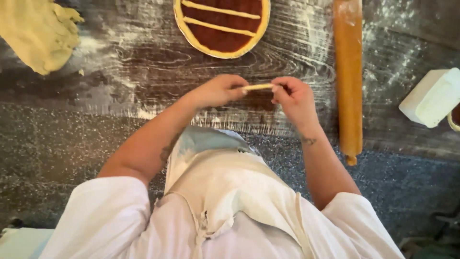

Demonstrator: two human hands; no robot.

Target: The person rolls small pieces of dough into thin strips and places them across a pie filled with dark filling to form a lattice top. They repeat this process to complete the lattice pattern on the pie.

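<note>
My left hand (220, 90) and my right hand (293, 98) are held close together above the near edge of the floured wooden board (143, 72). Between their fingertips stretches a short, thin strip of pale dough (258, 87), pinched at both ends. Beyond the hands, at the top of the view, sits a round tart (221, 26) with a dark red filling, a pale crust rim and two dough strips laid across it.
A wooden rolling pin (349, 76) lies lengthwise to the right of my hands. A lump of yellow dough (38, 31) rests at the far left. A white rectangular block (431, 96) is at the right edge. Below the board is speckled dark floor (407, 192).
</note>
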